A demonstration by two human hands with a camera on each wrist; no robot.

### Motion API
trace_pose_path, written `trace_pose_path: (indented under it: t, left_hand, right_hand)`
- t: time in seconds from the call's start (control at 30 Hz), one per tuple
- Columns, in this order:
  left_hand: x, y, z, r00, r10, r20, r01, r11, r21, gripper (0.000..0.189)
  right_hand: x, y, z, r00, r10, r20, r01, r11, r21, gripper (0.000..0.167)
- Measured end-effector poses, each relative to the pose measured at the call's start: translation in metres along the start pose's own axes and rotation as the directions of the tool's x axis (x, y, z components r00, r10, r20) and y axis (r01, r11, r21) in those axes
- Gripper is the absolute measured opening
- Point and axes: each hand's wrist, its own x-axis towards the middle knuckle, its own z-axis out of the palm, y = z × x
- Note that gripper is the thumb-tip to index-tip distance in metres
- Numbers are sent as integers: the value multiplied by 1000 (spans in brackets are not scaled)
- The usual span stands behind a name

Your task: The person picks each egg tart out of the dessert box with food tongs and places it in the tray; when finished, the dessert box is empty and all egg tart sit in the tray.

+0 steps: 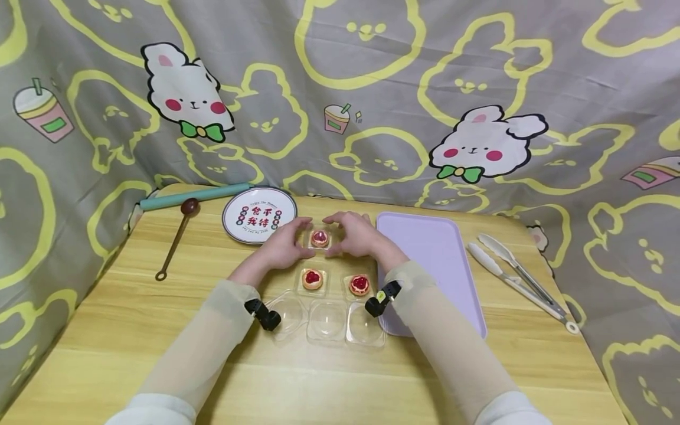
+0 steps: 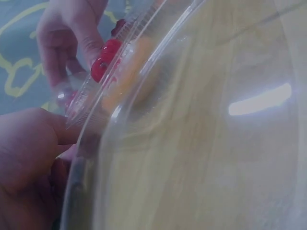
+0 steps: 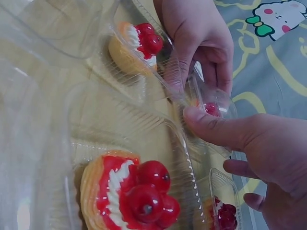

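In the head view, my left hand (image 1: 285,242) and right hand (image 1: 358,235) grip a small clear plastic box (image 1: 310,242) from its two sides. Inside it sits a cream tart (image 1: 320,238) with red fruit, and clear plastic seems to cover it. My right thumb (image 3: 206,125) presses the box edge in the right wrist view. Nearer the body are a second tart (image 1: 312,279) and a third tart (image 1: 359,285), each in a clear box whose lid lies folded open towards me. Another boxed tart (image 3: 224,215) shows beside my right hand in the right wrist view.
Behind my left hand lies a round lettered plate (image 1: 259,215), with a teal rod (image 1: 193,196) behind it. A brown long-handled spoon (image 1: 177,242) is farther left. To the right are a lilac tray (image 1: 441,265) and tongs (image 1: 523,283). A patterned curtain (image 1: 372,118) encloses the table.
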Motion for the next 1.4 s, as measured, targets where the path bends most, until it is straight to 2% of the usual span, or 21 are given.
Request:
trace_pose_path:
  t: [0.17, 0.37, 0.53, 0.77, 1.0, 1.4]
  left_hand:
    - [-2, -2, 4, 1000, -18, 14, 19, 997, -81, 90]
    - [-3, -5, 6, 999, -53, 6, 53, 981, -188, 88]
    - [-3, -6, 7, 999, -54, 6, 54, 970, -235, 87]
    - [-2, -6, 9, 996, -88, -27, 78, 964, -253, 77]
    - [-1, -7, 10, 994, -89, -65, 70, 965, -253, 68]
    - [-1, -4, 9, 994, -102, -36, 89, 959, -268, 71]
  right_hand:
    - [0, 1, -1, 1000, -14, 18, 14, 1000, 22, 86]
    - [1, 3, -3, 997, 2, 71, 0, 1000, -29, 92]
    - [1, 5, -1, 997, 9, 79, -7, 1000, -26, 90]
    - [3, 6, 4, 998, 40, 40, -42, 998, 49, 84]
    - [1, 4, 5, 998, 55, 2, -55, 995, 79, 80]
    - [-3, 10, 12, 997, 26, -74, -17, 993, 118, 82]
